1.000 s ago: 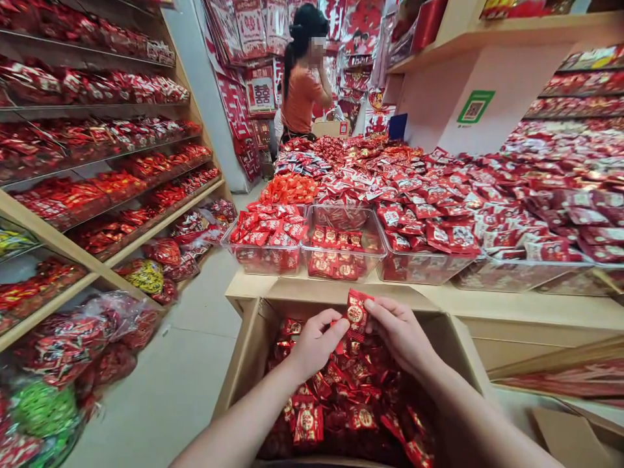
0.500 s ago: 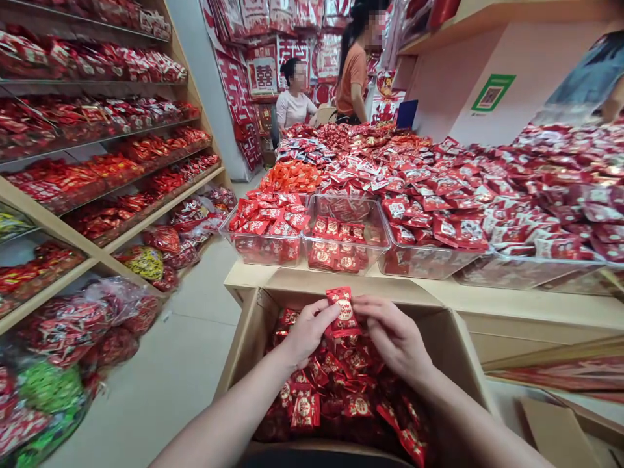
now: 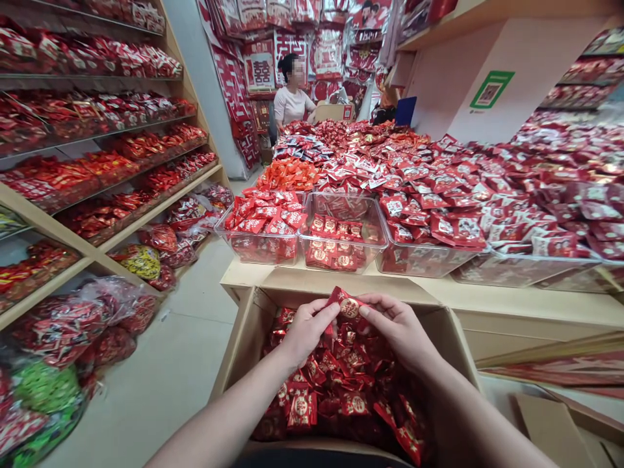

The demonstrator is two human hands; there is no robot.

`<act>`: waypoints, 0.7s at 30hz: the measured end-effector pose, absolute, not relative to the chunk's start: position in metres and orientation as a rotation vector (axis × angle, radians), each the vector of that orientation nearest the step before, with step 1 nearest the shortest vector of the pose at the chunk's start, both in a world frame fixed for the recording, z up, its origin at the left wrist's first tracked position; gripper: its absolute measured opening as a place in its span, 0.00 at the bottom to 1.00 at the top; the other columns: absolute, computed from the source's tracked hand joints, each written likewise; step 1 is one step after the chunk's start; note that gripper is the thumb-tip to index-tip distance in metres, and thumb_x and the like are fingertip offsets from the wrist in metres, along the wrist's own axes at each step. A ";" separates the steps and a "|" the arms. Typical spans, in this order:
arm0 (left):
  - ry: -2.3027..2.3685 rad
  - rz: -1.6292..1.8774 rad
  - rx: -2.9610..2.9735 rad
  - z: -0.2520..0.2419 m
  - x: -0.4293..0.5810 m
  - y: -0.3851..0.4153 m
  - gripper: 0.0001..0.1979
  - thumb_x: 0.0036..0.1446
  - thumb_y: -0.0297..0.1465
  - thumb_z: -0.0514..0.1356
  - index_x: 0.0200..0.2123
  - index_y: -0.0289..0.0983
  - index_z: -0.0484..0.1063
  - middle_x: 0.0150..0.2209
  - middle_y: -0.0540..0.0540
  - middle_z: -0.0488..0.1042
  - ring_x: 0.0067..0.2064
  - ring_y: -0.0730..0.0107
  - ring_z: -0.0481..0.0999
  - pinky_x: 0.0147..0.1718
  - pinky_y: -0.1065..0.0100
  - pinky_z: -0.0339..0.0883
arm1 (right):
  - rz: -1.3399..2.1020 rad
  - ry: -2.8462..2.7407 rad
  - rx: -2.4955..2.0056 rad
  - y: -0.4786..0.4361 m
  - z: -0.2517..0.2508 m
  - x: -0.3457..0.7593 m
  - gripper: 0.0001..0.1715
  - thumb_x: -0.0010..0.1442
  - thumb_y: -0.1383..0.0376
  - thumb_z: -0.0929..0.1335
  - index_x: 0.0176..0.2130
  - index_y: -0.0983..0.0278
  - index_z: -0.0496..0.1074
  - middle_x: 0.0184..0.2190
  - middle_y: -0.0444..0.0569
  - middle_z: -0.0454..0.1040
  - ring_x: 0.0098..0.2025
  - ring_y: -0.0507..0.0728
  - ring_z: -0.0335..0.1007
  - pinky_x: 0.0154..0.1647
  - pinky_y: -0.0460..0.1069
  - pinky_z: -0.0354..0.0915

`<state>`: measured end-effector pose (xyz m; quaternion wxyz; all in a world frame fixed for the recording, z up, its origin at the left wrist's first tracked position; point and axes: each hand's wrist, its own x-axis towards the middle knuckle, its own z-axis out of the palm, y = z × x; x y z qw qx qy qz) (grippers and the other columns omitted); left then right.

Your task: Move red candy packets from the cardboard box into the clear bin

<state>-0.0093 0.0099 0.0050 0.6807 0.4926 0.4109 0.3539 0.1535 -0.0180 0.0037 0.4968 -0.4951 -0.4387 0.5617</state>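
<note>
A red candy packet [image 3: 349, 307] with a round gold emblem is pinched between both hands, tilted, above an open cardboard box [image 3: 233, 354]. My left hand [image 3: 308, 330] grips its left side with thumb and fingers. On the right side, my right hand [image 3: 397, 323] has closed thumb and fingers on the packet too. Below the hands, the box holds many loose red packets [image 3: 302, 408] of the same look. Just beyond the box stands a clear plastic bin [image 3: 344, 244] with similar packets stacked in rows.
More clear bins [image 3: 424, 257] heaped with red packets cover the counter ahead. Shelves [image 3: 97, 127] of packets rise on the left, with filled plastic bags [image 3: 73, 318] on the floor. A seated person [image 3: 292, 97] is at the back. Flattened cardboard [image 3: 550, 429] lies at right.
My right hand has closed onto the packet's right side, and the packet has turned from upright to slanted. In the background, the person in orange has moved right and lower, mostly hidden.
</note>
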 end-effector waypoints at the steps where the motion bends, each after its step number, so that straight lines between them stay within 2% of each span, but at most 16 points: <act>1: 0.928 0.785 1.067 0.005 -0.009 0.009 0.13 0.50 0.39 0.55 0.25 0.34 0.68 0.16 0.54 0.65 0.18 0.79 0.62 0.18 0.76 0.54 | 1.340 -1.066 -1.219 -0.019 0.002 0.153 0.15 0.48 0.59 0.68 0.35 0.65 0.69 0.29 0.47 0.73 0.27 0.50 0.67 0.28 0.46 0.64; 5: 0.884 0.768 0.979 0.003 -0.008 0.008 0.15 0.50 0.41 0.53 0.23 0.34 0.67 0.17 0.53 0.64 0.17 0.80 0.62 0.17 0.76 0.53 | 1.178 -1.236 -1.288 -0.014 0.012 0.161 0.15 0.49 0.58 0.66 0.35 0.65 0.70 0.29 0.48 0.74 0.28 0.52 0.68 0.30 0.48 0.65; 10: 0.873 0.844 0.949 -0.001 -0.008 0.009 0.15 0.50 0.41 0.54 0.33 0.34 0.70 0.21 0.54 0.63 0.19 0.80 0.65 0.17 0.76 0.53 | 0.375 -1.587 -1.502 0.043 0.075 0.194 0.14 0.51 0.60 0.64 0.37 0.65 0.71 0.31 0.49 0.74 0.33 0.55 0.69 0.35 0.49 0.63; 12: 0.899 0.838 0.965 -0.002 -0.008 0.009 0.15 0.50 0.41 0.54 0.33 0.34 0.70 0.21 0.53 0.63 0.19 0.80 0.64 0.17 0.76 0.52 | 0.210 -1.754 -1.641 0.080 0.095 0.201 0.14 0.52 0.63 0.63 0.38 0.65 0.71 0.33 0.49 0.74 0.34 0.55 0.69 0.36 0.48 0.63; 16: 0.958 0.836 1.041 -0.005 -0.008 0.009 0.15 0.50 0.40 0.54 0.30 0.34 0.69 0.21 0.53 0.63 0.20 0.79 0.64 0.19 0.75 0.55 | 0.332 -2.116 -2.001 0.149 0.097 0.194 0.14 0.52 0.69 0.62 0.38 0.65 0.71 0.31 0.48 0.75 0.31 0.52 0.70 0.33 0.44 0.62; 21: 1.022 0.836 1.066 -0.013 -0.008 0.008 0.15 0.49 0.41 0.54 0.30 0.34 0.69 0.18 0.54 0.63 0.19 0.77 0.63 0.19 0.75 0.55 | 0.518 -2.293 -2.136 0.178 0.065 0.171 0.07 0.39 0.76 0.69 0.25 0.69 0.73 0.21 0.50 0.74 0.26 0.55 0.70 0.28 0.46 0.63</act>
